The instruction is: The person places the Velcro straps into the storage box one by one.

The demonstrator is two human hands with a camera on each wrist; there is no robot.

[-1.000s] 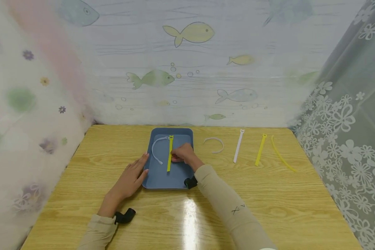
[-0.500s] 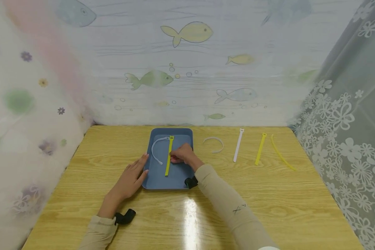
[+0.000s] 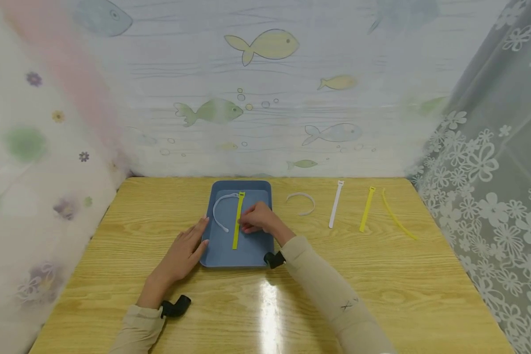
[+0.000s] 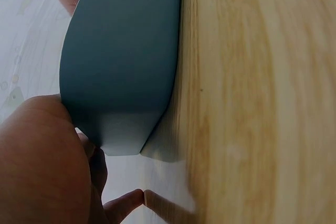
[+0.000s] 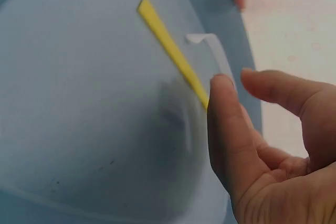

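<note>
A blue tray (image 3: 256,246) lies on the wooden table (image 3: 380,285). In it are a straight yellow cable tie (image 3: 237,221) and a curved white cable tie (image 3: 220,209). My right hand (image 3: 257,220) hovers over the tray just right of the yellow tie (image 5: 170,45). Its thumb (image 5: 223,129) and forefinger (image 5: 283,93) are apart and pinch nothing. The white tie (image 5: 212,45) lies beyond them. My left hand (image 3: 183,251) lies flat on the table, fingertips against the tray's left rim (image 4: 126,61).
To the right of the tray lie a curled white tie (image 3: 302,202), a straight white tie (image 3: 335,210), a yellow tie (image 3: 366,215) and a thin yellow strip (image 3: 397,221). Patterned curtains enclose the table at the back and both sides.
The yellow tie's near end has swung slightly left and nearer in the tray. The right hand has eased back a little to the right. The left hand has stayed put.
</note>
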